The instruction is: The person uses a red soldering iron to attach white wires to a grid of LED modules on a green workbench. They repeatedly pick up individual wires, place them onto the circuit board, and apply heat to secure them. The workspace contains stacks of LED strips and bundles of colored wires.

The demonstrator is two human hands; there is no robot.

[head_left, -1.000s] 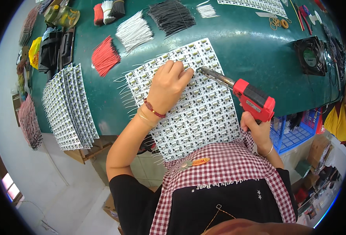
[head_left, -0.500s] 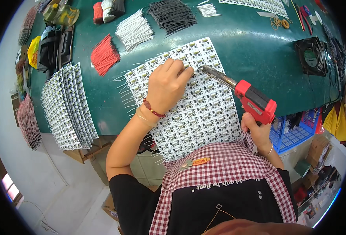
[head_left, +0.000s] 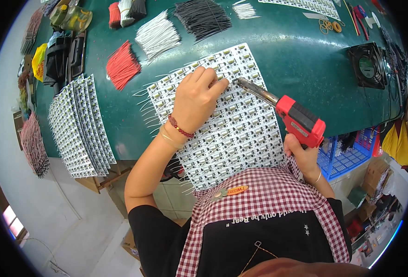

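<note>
On the green table (head_left: 305, 69), jutting past its near edge, lay the circuit-board panel (head_left: 245, 134). The right hand (head_left: 304, 156) gripped the red soldering gun (head_left: 301, 121); the left hand (head_left: 195, 99) curled its fingers (head_left: 219, 87) over the panel, their hold hidden. One slip of the nearby tip (head_left: 242, 81) could have burned them.

The gun-shaped tool (head_left: 302, 121) was red and black; the circuit-board sheet (head_left: 234, 134) was white, dotted in regular rows. Red wires (head_left: 123, 65), white wires (head_left: 158, 35) and black wires (head_left: 203, 19) contrasted with the green tabletop (head_left: 305, 69). The near apron (head_left: 264, 191) was checked maroon and white; the blurry left bundle (head_left: 34, 147) seemed pinkish.
</note>
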